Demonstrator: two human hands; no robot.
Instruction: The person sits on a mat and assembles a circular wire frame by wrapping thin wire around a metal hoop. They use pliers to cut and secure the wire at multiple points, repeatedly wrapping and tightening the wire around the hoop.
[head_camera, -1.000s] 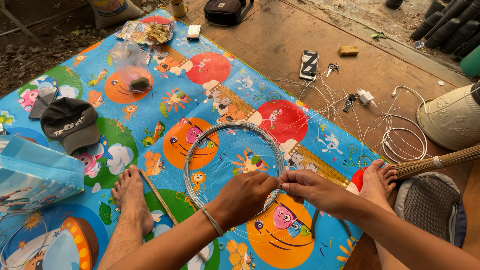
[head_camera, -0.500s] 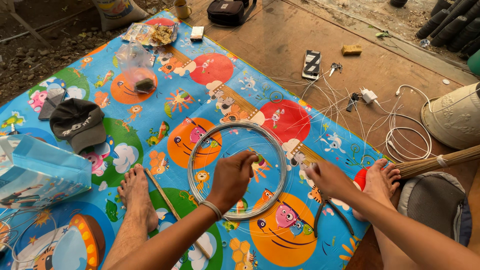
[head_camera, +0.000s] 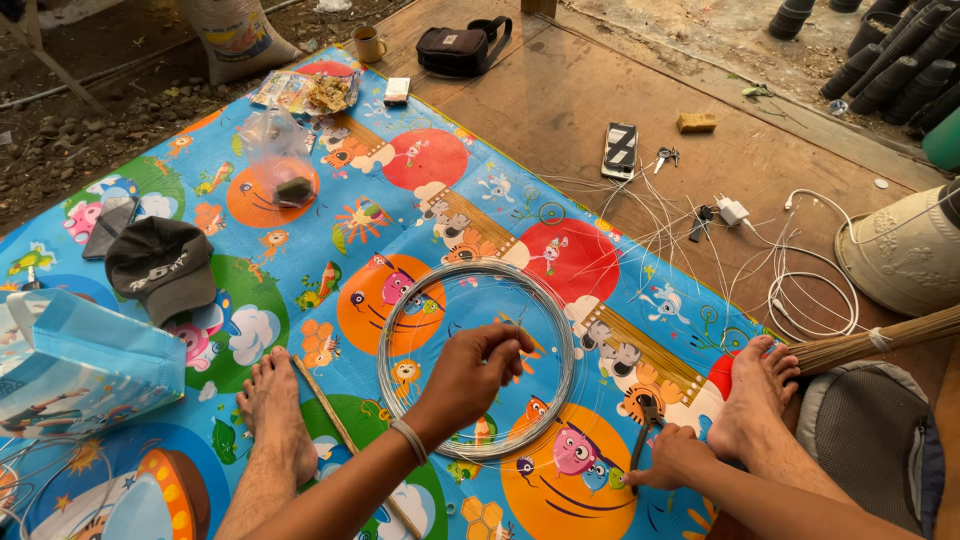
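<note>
Shiny wire coil (head_camera: 476, 360) in our hands

Our left hand (head_camera: 478, 370) pinches a thin strand inside the coil, mid-mat (head_camera: 300, 230). Our right hand (head_camera: 672, 460) squeezes pliers (head_camera: 645, 425) near the mat's right edge. Cut wires (head_camera: 680, 225) lie beyond; most stays coiled.

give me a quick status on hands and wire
Left hand pinching thin wire above round silver wire coil. Right hand gripping dark-handled tool. Nothing obstructing.
</note>
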